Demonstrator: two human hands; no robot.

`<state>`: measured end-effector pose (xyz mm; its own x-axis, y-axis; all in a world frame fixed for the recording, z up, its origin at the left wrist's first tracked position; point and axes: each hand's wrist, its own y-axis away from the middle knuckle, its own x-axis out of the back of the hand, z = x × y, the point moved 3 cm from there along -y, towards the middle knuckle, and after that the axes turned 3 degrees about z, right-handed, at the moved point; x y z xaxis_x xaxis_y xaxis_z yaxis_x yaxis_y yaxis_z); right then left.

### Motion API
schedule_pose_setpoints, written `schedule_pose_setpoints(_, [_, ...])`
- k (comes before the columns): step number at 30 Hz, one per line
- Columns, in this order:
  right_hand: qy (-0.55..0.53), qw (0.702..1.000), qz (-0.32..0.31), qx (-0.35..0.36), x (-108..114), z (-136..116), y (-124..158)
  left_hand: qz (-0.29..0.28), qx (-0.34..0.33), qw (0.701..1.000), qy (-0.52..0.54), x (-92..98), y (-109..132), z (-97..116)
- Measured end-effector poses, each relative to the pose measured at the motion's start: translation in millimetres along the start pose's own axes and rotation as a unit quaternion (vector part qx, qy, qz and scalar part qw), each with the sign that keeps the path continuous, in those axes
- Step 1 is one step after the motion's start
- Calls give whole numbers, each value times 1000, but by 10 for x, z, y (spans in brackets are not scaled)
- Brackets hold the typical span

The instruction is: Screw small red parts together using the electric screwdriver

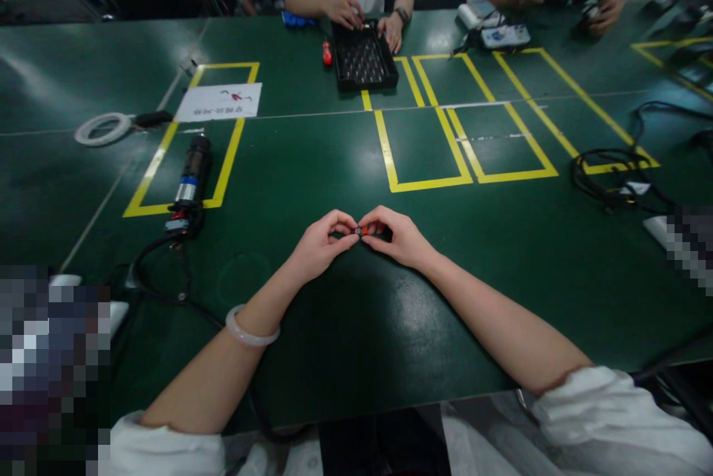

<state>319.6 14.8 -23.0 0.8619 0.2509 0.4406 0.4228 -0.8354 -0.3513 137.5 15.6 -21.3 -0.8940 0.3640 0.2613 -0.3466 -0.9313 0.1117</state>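
Note:
Between my fingertips, over the middle of the green table [312, 342], is a small part [363, 231], orange and dark grey; its exact kind is too small to make out. My left hand [326, 242] pinches its grey end between thumb and fingers. At the orange end, my right hand [395, 235] is closed in a similar pinch. The two hands meet fingertip to fingertip, and they hide most of the part. A pale bangle [252, 329] circles my left wrist.
A black electric screwdriver [192, 175] with a cable lies left, near a white printed sheet [217, 102] and a white ring [103, 129]. Across the table a person's hands work at a black tray [365, 64]. Coiled black cable [607, 175] lies right. Yellow tape marks rectangles.

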Motion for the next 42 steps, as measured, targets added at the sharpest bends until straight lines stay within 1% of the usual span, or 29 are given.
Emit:
schedule_pose_setpoints(8, [-81, 994, 18, -73, -9, 79, 5, -11, 12, 999, 45, 3, 13, 18])
schedule_pose_setpoints(13, [-109, 988, 15, -104, -6, 127, 6, -20, -4, 999, 50, -3, 21, 33])
schedule_pose_setpoints(19, [-161, 981, 6, -109, -37, 181, 11, -9, 3, 999, 54, -16, 4, 6])
schedule_pose_setpoints(22, [-162, 981, 2, -109, -42, 187, 11, 1, 7, 998, 65, -19, -9, -22])
schedule_pose_setpoints(27, [-158, 981, -6, -110, -39, 178, 12, 1, 0, 998, 63, -22, -13, -31])
schedule_pose_setpoints(31, [-163, 980, -8, -110, -38, 169, 13, -7, 12, 998, 61, -23, -9, -25])
schedule_pose_setpoints(37, [-175, 977, -11, -122, -37, 160, 12, -20, 10, 998, 54, -23, -1, -16])
schedule_pose_setpoints(42, [-183, 976, -13, -121, -35, 165, 11, -13, 4, 999, 47, -23, -6, -9])
